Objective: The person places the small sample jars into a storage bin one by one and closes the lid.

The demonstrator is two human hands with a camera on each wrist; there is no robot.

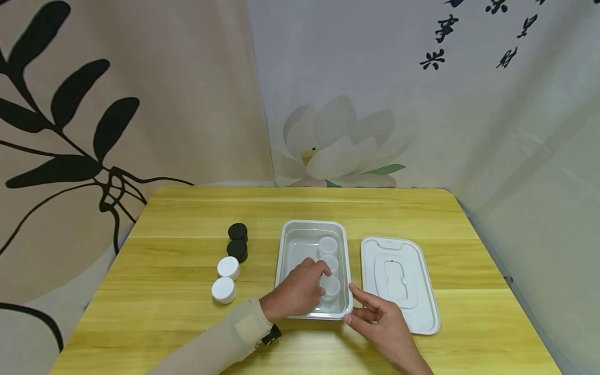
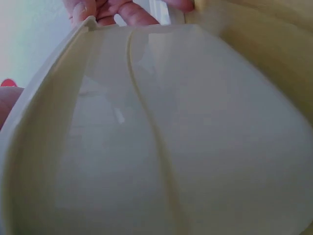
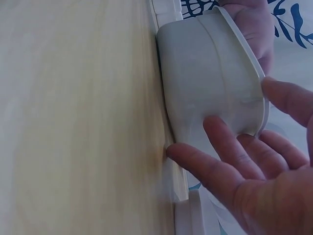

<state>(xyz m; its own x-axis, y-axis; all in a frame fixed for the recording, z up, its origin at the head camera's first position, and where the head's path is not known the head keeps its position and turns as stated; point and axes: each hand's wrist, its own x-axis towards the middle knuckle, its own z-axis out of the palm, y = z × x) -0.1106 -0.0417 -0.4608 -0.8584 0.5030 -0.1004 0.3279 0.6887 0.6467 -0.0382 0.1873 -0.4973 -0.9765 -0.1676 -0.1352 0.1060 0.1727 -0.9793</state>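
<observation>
A white rectangular box [image 1: 291, 250] sits in the middle of the wooden table. Three round white tubs [image 1: 328, 245] stand in a row along its right inner side. My left hand [image 1: 300, 289] reaches into the box over its left and front rim. Its curled thumb and forefinger are at the nearest tub [image 1: 332, 286], holding it by its left side. At the box's front right corner, my right hand [image 1: 382, 323] touches the rim and outer wall with extended fingers. The right wrist view shows these fingers [image 3: 227, 152] spread against the box's wall [image 3: 195, 73].
Left of the box, two black round tubs [image 1: 237, 250] and two white round tubs [image 1: 224, 290] form a line. A white lid [image 1: 400, 286] lies flat to the right. Curtains with printed leaves [image 1: 77, 94] and a flower [image 1: 342, 140] hang behind the table [image 1: 211, 203].
</observation>
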